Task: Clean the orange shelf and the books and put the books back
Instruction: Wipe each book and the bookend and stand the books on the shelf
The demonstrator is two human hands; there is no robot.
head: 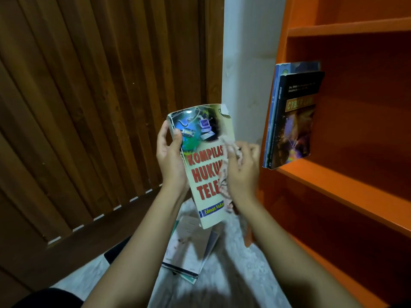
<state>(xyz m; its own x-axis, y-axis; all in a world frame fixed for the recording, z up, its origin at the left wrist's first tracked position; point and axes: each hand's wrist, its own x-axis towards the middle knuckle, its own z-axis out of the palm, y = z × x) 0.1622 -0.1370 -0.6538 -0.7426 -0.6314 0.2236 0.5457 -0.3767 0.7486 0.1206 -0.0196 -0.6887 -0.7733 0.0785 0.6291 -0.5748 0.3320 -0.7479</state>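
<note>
We held a paperback book upright in front of us, its front cover facing us, with red title letters and a picture of a globe and computers at the top. Our left hand gripped it by the spine edge, thumb on the cover and fingers curled round behind. Our right hand was blurred, but its fingers were bunched on a pale pinkish cloth, which it pressed against the right side of the cover. The two hands were close together, with only the book between them.

The orange shelf stood just to our right. On one of its boards, at the left end, two books stood upright: a black book with a glowing purple picture on its cover, and a blue book touching it on the left. Both leaned against the side wall of the shelf. The boards above and below were bare where we could see them.

Below our arms, a small pile of books lay flat on a pale floor covering. A wall of dark wooden slats filled the left side, and a strip of white wall ran between it and the shelf.
</note>
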